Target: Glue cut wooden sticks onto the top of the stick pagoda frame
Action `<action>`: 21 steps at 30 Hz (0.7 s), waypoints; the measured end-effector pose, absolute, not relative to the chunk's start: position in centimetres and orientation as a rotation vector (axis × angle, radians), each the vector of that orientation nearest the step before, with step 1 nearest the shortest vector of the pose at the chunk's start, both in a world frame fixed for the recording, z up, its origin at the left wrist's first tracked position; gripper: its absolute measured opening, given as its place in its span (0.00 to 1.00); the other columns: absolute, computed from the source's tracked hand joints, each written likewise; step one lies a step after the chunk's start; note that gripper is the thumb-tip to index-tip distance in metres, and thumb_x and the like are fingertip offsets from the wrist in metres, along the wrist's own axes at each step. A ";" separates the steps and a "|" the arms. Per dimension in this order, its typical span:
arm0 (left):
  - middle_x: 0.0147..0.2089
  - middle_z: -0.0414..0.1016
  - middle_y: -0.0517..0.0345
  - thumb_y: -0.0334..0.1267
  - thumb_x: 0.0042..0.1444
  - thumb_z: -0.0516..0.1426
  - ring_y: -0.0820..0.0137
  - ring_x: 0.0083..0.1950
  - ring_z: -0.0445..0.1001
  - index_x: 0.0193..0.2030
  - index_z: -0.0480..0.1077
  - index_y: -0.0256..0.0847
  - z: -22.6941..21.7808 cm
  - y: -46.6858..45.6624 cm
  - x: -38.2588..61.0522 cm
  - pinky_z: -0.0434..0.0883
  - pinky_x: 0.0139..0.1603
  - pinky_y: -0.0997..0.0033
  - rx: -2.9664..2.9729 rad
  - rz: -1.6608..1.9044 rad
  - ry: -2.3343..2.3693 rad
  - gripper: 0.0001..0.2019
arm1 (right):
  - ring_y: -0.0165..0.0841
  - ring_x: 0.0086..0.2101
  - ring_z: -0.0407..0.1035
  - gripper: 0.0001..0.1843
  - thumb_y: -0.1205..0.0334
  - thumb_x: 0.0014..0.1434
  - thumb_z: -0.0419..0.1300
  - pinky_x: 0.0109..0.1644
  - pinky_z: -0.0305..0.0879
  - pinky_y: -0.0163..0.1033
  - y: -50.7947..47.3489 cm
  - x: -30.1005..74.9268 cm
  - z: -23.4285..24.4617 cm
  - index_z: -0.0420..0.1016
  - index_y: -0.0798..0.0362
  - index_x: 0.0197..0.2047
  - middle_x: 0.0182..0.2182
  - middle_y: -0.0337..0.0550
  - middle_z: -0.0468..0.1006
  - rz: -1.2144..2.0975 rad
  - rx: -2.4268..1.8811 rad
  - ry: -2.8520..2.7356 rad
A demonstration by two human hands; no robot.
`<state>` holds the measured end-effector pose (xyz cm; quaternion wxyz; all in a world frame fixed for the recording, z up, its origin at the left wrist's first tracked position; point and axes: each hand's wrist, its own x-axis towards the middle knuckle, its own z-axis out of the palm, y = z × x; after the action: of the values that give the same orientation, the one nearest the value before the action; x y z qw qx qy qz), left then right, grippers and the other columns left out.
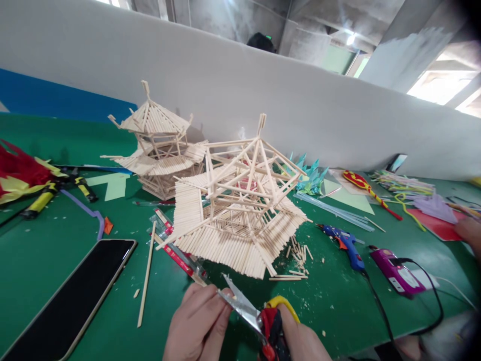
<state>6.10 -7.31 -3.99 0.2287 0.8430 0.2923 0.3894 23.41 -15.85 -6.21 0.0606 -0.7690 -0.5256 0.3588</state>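
Observation:
My right hand [300,341] grips the yellow and black handles of a pair of scissors [248,308], whose blades point up and left. My left hand [199,321] is pinched at the blades, its fingers pressed together on something small I cannot make out. Just beyond the hands stands a wooden-stick pagoda model [240,210] with an open roof frame. A second, more finished stick pagoda [158,145] stands behind it to the left. Short cut stick pieces [298,258] lie beside the near model.
A phone [71,296] lies face up at the left; a long stick [146,273] lies next to it. A blue glue gun [345,243] and a purple device [396,271] with black cable sit at the right. Red-yellow paper and pliers [41,193] at far left. Another person's hand [468,230] at the right edge.

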 end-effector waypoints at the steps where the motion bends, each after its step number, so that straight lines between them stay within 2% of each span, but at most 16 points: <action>1: 0.28 0.64 0.60 0.26 0.53 0.51 0.72 0.30 0.64 0.38 0.66 0.40 -4.1 -7.2 6.1 0.66 0.36 0.72 2.329 1.081 0.806 0.08 | 0.36 0.30 0.73 0.21 0.68 0.45 0.55 0.30 0.62 0.31 -15.8 23.4 -6.3 0.62 0.52 0.46 0.28 0.44 0.78 1.091 -2.320 -1.586; 5: 0.27 0.64 0.60 0.26 0.52 0.51 0.72 0.29 0.65 0.38 0.67 0.39 -4.1 -7.0 6.0 0.67 0.37 0.72 2.349 1.058 0.792 0.08 | 0.34 0.27 0.72 0.18 0.67 0.44 0.55 0.28 0.61 0.31 -15.5 23.7 -5.9 0.62 0.53 0.41 0.25 0.42 0.77 1.134 -2.264 -1.601; 9: 0.25 0.65 0.63 0.27 0.53 0.49 0.74 0.27 0.67 0.35 0.66 0.43 -3.5 -6.6 5.9 0.67 0.32 0.77 2.257 1.004 0.704 0.08 | 0.35 0.27 0.70 0.15 0.64 0.41 0.55 0.27 0.60 0.32 -14.9 23.8 -4.4 0.61 0.55 0.36 0.26 0.44 0.75 1.137 -2.205 -1.664; 15: 0.26 0.73 0.61 0.31 0.55 0.49 0.73 0.27 0.71 0.31 0.69 0.45 -2.1 -6.0 6.2 0.67 0.27 0.79 1.978 0.863 0.594 0.09 | 0.34 0.28 0.69 0.16 0.63 0.40 0.58 0.27 0.59 0.31 -14.9 24.0 -3.4 0.61 0.53 0.35 0.28 0.44 0.76 1.072 -2.240 -1.681; 21: 0.23 0.71 0.61 0.36 0.55 0.50 0.74 0.23 0.68 0.27 0.71 0.44 -2.2 -6.0 6.3 0.64 0.24 0.78 1.835 0.831 0.625 0.10 | 0.32 0.26 0.69 0.13 0.66 0.44 0.55 0.26 0.58 0.29 -15.3 24.3 -4.4 0.63 0.52 0.36 0.27 0.41 0.76 1.037 -2.270 -1.713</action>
<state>6.34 -6.00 -2.17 0.4938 0.7565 0.2576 0.3428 24.27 -15.32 -4.41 0.0574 -0.7486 -0.5652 0.3419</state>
